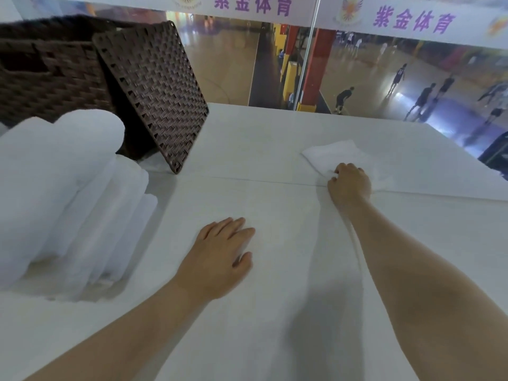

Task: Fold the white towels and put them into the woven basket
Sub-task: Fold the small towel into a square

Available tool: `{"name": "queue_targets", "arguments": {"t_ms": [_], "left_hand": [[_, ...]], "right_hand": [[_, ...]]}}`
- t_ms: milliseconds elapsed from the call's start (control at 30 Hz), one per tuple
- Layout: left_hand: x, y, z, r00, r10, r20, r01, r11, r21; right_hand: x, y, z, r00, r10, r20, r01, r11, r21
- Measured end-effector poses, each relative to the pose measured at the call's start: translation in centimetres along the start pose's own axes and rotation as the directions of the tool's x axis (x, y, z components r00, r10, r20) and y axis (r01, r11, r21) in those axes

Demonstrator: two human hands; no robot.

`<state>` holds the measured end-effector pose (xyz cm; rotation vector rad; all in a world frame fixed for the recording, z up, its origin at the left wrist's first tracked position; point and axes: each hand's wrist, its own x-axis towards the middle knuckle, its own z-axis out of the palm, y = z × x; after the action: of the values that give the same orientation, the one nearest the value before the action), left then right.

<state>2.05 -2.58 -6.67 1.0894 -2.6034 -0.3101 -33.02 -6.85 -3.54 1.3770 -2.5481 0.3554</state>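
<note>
Where its lid [154,89] leans: woven basket [49,75], contents unseen.

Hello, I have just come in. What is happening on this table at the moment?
A person is sorting white towels at a white table. The right hand grips a small white towel lying far out on the table, while the left hand rests flat on the surface. A stack of white towels sits at the left, in front of the dark woven basket, whose lid leans against it.

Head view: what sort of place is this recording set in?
Probably a sports hall's viewing level: a glass wall overlooks a wooden basketball court with players, beneath a sports banner.
</note>
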Motion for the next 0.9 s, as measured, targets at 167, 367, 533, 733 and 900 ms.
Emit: {"name": "queue_targets", "arguments": {"t_ms": [167,367,533,733,900], "left_hand": [[0.0,-0.3,-0.1,0.998,0.019,0.052,-0.019,1.0,-0.007],[0.2,-0.4,-0.9,0.999,0.02,0.036,-0.016,0.996,-0.087],[-0.3,0.0,-2.1,0.999,0.006,-0.05,-0.016,0.977,-0.213],[-3.1,0.2,-2.4,0.998,-0.055,0.009,0.055,0.94,-0.336],[-6.0,0.8,-2.6,0.99,-0.138,0.012,0.126,0.864,-0.487]], "right_hand": [[-8.0,-5.1,-2.0,0.997,-0.062,0.04,0.059,0.996,0.067],[-19.3,-11.2,-5.9,0.978,-0.176,0.108,0.151,0.966,0.21],[-26.0,-14.0,-8.5,0.982,-0.148,0.119,0.111,0.955,0.274],[-29.8,-13.2,-10.9,0.954,-0.178,0.241,0.019,0.839,0.544],[-29.9,-9.1,-10.8,0.988,0.062,0.143,-0.12,0.887,0.446]]}}
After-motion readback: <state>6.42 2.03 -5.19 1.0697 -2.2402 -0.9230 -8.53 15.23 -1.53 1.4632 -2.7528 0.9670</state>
